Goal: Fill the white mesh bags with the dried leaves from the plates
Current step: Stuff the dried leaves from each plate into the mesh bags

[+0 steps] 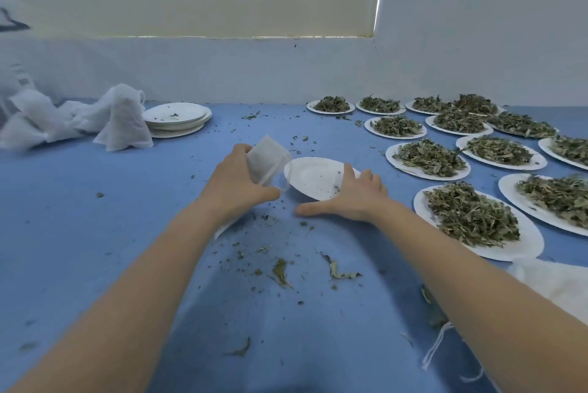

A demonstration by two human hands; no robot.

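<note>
Head view: at the centre of the frame a white mesh bag [266,159] is gripped by the left hand [237,184], fingers and thumb curled round it, its mouth tipped toward the rim of a nearly emptied plate [313,178]; the bag is presumably held so close in order that leaves can pass straight in without scattering; the right hand [353,197] is laid over the near right edge of that plate, fingers loosely extended and thumb stretched flat on the blue cloth [111,233], with nothing clasped, apparently to steady or tilt the plate; only a few crumbs are left on it, so this portion is judged nearly done. Across the right of the frame the heaped plates of dried leaves [471,217] are set out within reach, awaiting their turn; at the upper left a stack of emptied plates [176,117] is kept aside, beside a pile of white bags [122,119]; spilled leaf fragments [281,271] are strewn over the cloth at lower centre; a further bag with its drawstring [440,345] is seen at the lower right edge.
</note>
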